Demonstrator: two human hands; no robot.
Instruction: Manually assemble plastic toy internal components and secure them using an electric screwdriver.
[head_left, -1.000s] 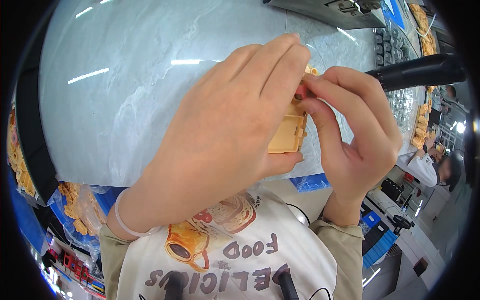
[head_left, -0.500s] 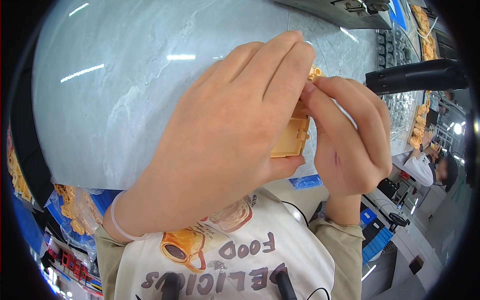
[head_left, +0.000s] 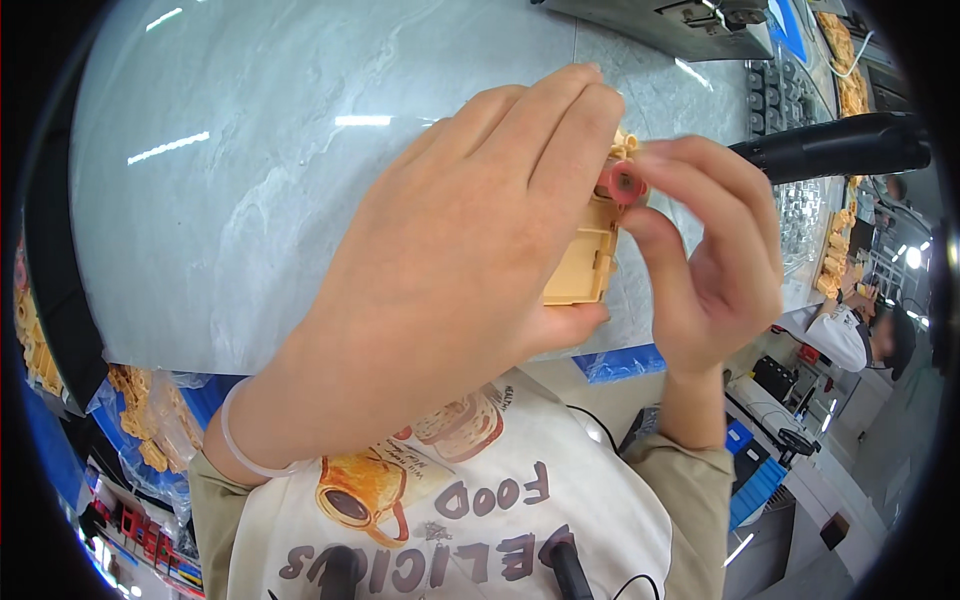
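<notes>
My left hand (head_left: 450,270) fills the middle of the view and grips a tan plastic housing (head_left: 585,260) held close to the camera; most of the housing is hidden behind its fingers. My right hand (head_left: 700,260) pinches a small pink round part (head_left: 622,183) between thumb and forefinger, pressed at the top edge of the housing. Both hands hover over a grey marbled tabletop (head_left: 300,160).
A black cylindrical tool (head_left: 830,148) lies at the right of the table. A grey machine (head_left: 660,20) stands at the far edge, with trays of small parts (head_left: 765,95) beside it. Bags of tan parts (head_left: 150,420) sit at lower left. Another person (head_left: 850,330) works at right.
My right hand has opened its fingers and shifted up, so the pink round part now shows at the housing's top edge. The left hand keeps its hold.
</notes>
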